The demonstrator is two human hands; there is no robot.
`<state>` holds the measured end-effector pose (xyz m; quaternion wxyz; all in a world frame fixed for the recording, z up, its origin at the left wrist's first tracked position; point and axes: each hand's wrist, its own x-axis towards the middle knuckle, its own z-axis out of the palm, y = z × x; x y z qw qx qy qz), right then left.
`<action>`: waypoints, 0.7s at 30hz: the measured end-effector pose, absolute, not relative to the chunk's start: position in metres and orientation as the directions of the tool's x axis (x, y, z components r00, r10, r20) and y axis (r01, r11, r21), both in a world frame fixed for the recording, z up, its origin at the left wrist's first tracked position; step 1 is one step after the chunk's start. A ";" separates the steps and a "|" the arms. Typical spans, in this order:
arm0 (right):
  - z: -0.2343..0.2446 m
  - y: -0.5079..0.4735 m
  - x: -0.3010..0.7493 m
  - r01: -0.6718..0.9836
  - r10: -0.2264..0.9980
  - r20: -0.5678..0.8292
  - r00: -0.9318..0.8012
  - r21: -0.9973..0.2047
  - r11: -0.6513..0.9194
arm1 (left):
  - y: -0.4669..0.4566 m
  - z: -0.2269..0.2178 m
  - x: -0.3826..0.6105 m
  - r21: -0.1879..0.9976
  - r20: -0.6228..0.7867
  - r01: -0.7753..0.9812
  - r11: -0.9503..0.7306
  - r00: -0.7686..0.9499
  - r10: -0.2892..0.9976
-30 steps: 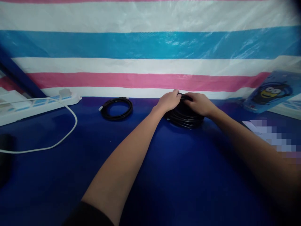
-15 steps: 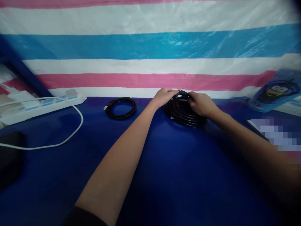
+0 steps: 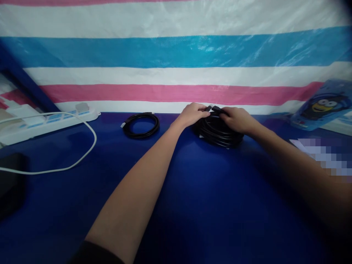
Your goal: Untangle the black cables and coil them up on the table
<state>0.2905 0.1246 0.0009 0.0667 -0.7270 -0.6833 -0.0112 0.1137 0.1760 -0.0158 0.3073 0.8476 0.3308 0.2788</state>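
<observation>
A thick coil of black cable (image 3: pixel 220 134) lies near the back edge of the blue table. My left hand (image 3: pixel 194 113) is closed on a black cable plug (image 3: pixel 208 108) with a pale tip, just above the coil's left side. From the other side my right hand (image 3: pixel 236 118) pinches a second black plug (image 3: pixel 218 109). The two plug ends point at each other and are very close; whether they touch I cannot tell. Part of the coil is hidden behind my right hand. A smaller coil of black cable (image 3: pixel 141 125) rests apart, further left, a pale connector at its end.
A white power strip (image 3: pixel 55 123) with a white cord (image 3: pixel 92 146) lies at the left, near a dark object (image 3: pixel 12 179). At the right stand a blue cartoon bag (image 3: pixel 321 106) and a blurred-out item (image 3: pixel 324 154). Striped sheeting (image 3: pixel 176 53) hangs behind the table (image 3: pixel 198 198).
Both hands have stayed at the coil. The left-hand plug now shows more clearly, facing the right-hand one. My right hand has shifted very slightly to the right.
</observation>
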 end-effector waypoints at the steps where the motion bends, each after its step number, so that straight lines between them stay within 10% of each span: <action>1: 0.000 0.125 0.290 0.996 0.991 0.116 0.062 -0.067 -0.054 | 0.174 -0.015 0.115 0.686 0.297 0.388 -0.616 0.623 0.724; 21: 0.004 0.125 0.300 0.966 0.998 0.011 0.054 -0.253 -0.049 | 0.179 -0.029 0.108 0.676 0.355 0.386 -0.627 0.575 0.737</action>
